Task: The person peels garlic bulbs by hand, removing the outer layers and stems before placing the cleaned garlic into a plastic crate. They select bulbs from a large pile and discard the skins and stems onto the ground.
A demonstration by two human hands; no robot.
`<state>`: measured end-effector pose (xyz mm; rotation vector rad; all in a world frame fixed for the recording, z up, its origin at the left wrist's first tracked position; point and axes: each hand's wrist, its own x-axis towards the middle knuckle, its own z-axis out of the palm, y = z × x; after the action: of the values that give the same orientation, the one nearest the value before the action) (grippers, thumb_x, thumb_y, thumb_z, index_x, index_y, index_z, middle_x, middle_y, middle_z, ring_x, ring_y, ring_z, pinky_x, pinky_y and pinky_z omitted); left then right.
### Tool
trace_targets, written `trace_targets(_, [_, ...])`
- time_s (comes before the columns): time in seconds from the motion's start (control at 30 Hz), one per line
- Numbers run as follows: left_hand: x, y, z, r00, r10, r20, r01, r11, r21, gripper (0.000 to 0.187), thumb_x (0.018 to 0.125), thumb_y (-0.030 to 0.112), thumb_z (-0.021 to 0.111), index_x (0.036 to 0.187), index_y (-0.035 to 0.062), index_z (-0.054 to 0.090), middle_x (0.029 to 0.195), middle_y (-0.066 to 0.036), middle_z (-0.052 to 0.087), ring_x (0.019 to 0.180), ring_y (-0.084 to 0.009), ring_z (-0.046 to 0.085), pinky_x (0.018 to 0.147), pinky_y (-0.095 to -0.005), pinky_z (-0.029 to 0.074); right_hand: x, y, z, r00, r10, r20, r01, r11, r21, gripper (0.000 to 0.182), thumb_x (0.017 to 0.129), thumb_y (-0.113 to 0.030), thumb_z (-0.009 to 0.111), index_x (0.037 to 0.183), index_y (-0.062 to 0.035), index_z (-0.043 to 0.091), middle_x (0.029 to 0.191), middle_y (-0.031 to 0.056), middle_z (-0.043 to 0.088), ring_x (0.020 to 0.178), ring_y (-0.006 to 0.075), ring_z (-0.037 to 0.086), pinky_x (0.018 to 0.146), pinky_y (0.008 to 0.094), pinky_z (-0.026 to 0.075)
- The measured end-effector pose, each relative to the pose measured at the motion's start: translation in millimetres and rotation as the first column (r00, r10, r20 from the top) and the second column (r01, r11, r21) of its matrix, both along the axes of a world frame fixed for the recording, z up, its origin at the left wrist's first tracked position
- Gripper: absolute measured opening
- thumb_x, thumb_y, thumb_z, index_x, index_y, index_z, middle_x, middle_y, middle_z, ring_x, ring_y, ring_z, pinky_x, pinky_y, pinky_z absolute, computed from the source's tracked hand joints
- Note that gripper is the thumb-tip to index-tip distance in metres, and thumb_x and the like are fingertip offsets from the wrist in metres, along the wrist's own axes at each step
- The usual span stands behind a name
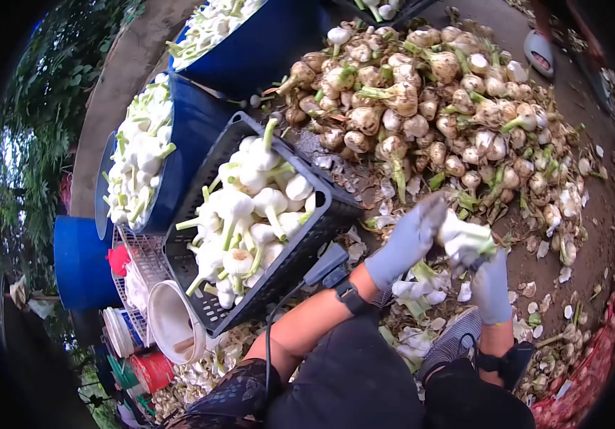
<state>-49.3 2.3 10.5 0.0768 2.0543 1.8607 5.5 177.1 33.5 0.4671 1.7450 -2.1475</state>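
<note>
Both of my hands wear pale grey gloves, soiled at the fingers. Between them is a white garlic bulb (458, 230) with a thick pale green stem. My left hand (409, 232) has its fingers bent against the bulb's side. Closed around the stem end is my right hand (490, 284), its fingertips dark and blurred. Peeled garlic skins (418, 289) lie on the ground below. Beyond my hands spreads a large heap of unpeeled, soil-stained garlic (429, 107). To the left stands a black crate (332, 207) full of cleaned white garlic (250, 200).
Blue tubs (197, 136) of cleaned garlic stand left of the crate. A white bucket (171, 322) and a red container (151, 372) are at lower left. Red mesh sacks (593, 357) lie at lower right. A person's shoe (538, 53) shows at upper right.
</note>
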Motion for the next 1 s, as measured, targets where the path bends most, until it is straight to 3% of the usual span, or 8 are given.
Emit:
trace_targets(0.17, [-7, -3, 26, 0.831, -0.186, -0.525, 0.089, 0.975, -0.204, 0.038, 0.090, 0.025, 0.063, 0.118, 0.0004, 0.060, 0.099, -0.019, 0.067, 0.092, -0.0354, 0.065, 0.083, -0.0370, 0.051, 7, -17, -13, 0.995, -0.063, -0.074, 0.062, 0.998, -0.022, 0.034, 0.084, 0.007, 0.049, 0.116, 0.0038, 0.057, 0.088, 0.0089, 0.067, 0.070, 0.0121, 0.063, 0.059, 0.0229, 0.050])
trace_targets(0.4, [-6, -13, 18, 0.855, -0.132, 0.502, -0.090, 0.915, 0.393, 0.035, 0.091, 0.030, 0.068, 0.112, 0.0016, 0.063, 0.115, -0.011, 0.065, 0.101, -0.0177, 0.063, 0.089, -0.0298, 0.051, 7, 8, -27, 0.995, 0.100, -0.019, -0.072, 0.828, 0.555, 0.019, 0.084, -0.007, 0.058, 0.100, -0.0015, 0.066, 0.079, 0.0154, 0.067, 0.070, 0.0254, 0.065, 0.064, 0.0365, 0.050])
trace_targets(0.5, [3, -16, 24, 0.859, -0.272, 0.433, -0.156, 0.667, 0.728, 0.028, 0.096, 0.025, 0.061, 0.111, 0.0019, 0.060, 0.118, -0.012, 0.064, 0.103, -0.0202, 0.064, 0.092, -0.0302, 0.052, 6, 20, -25, 0.978, 0.191, 0.079, -0.182, 0.614, 0.768, 0.023, 0.082, -0.005, 0.055, 0.102, -0.0014, 0.066, 0.081, 0.0183, 0.068, 0.076, 0.0295, 0.067, 0.070, 0.0375, 0.051])
trace_targets(0.57, [-2, -22, 24, 0.963, -0.233, -0.133, 0.256, 0.946, 0.198, 0.029, 0.104, 0.023, 0.041, 0.118, 0.0016, 0.055, 0.127, -0.013, 0.058, 0.119, -0.0245, 0.056, 0.104, -0.0395, 0.046, 16, 18, -27, 0.945, 0.288, 0.157, -0.287, 0.493, 0.821, 0.029, 0.080, -0.002, 0.051, 0.105, -0.0008, 0.065, 0.083, 0.0184, 0.068, 0.079, 0.0290, 0.068, 0.073, 0.0356, 0.052])
trace_targets(0.7, [-28, -43, 38, 0.901, 0.031, 0.433, -0.375, 0.558, 0.741, 0.039, 0.104, 0.031, 0.040, 0.129, 0.0027, 0.050, 0.133, -0.018, 0.051, 0.125, -0.0277, 0.050, 0.103, -0.0473, 0.047, 58, 2, -30, 0.244, 0.919, 0.308, -0.859, 0.058, 0.508, 0.045, 0.073, -0.007, 0.055, 0.115, -0.0126, 0.067, 0.088, 0.0165, 0.069, 0.083, 0.0328, 0.067, 0.075, 0.0412, 0.052])
trace_targets(0.77, [-28, -44, 31, 0.866, -0.007, 0.501, -0.419, 0.537, 0.732, 0.041, 0.103, 0.037, 0.044, 0.122, 0.0018, 0.053, 0.118, -0.010, 0.060, 0.110, -0.0262, 0.060, 0.103, -0.0467, 0.046, 63, 1, -26, 0.362, 0.910, 0.201, -0.866, 0.248, 0.433, 0.055, 0.071, -0.006, 0.056, 0.124, -0.0169, 0.063, 0.094, 0.0159, 0.069, 0.083, 0.0315, 0.067, 0.076, 0.0412, 0.052])
trace_targets(0.9, [-11, -25, 30, 0.756, 0.008, 0.654, -0.515, 0.625, 0.587, 0.036, 0.103, 0.035, 0.044, 0.117, 0.0034, 0.052, 0.111, -0.010, 0.062, 0.103, -0.0249, 0.063, 0.094, -0.0445, 0.054, 5, -6, 21, 0.922, 0.386, 0.019, -0.274, 0.618, 0.737, 0.056, 0.080, -0.017, 0.063, 0.135, -0.0141, 0.051, 0.100, 0.0137, 0.069, 0.087, 0.0323, 0.067, 0.077, 0.0416, 0.053])
trace_targets(1.0, [-4, -18, 13, 0.914, 0.029, 0.404, -0.261, 0.805, 0.533, 0.030, 0.103, 0.032, 0.044, 0.113, 0.0057, 0.053, 0.099, -0.007, 0.061, 0.094, -0.0194, 0.063, 0.083, -0.0378, 0.056, -23, -18, 27, 0.790, 0.390, -0.472, 0.186, 0.582, 0.792, 0.049, 0.077, -0.018, 0.067, 0.125, -0.0110, 0.057, 0.093, 0.0102, 0.069, 0.082, 0.0321, 0.066, 0.071, 0.0408, 0.052])
